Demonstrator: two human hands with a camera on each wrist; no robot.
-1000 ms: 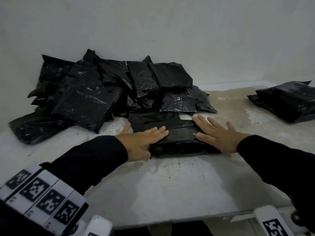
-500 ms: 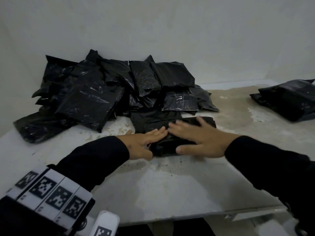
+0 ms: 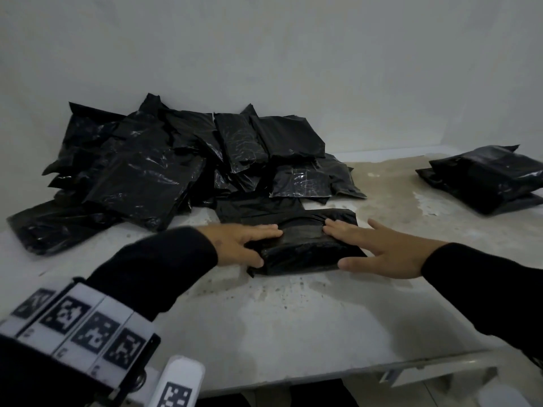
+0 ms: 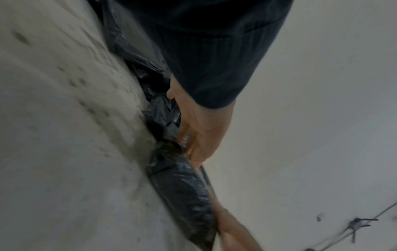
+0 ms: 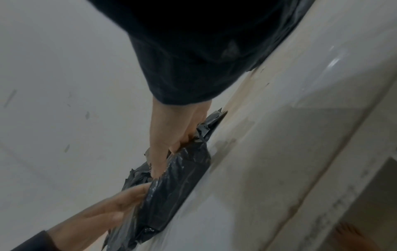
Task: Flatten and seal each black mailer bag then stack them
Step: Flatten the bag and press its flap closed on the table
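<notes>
While no writing can be read anywhere, square black-and-white markers show on the band [image 3: 79,327] at the left wrist. On the tabletop [image 3: 293,324], the bag [image 3: 305,248] lies just in front of the pile [image 3: 164,168], with bare surface between it and the near edge. Left hand [image 3: 244,242] and right hand [image 3: 379,251] lie flat on its two ends, fingers straight and pressing down, thumbs along its near side, gripping nothing. Well right of the bag sits a small stack [image 3: 487,177].
</notes>
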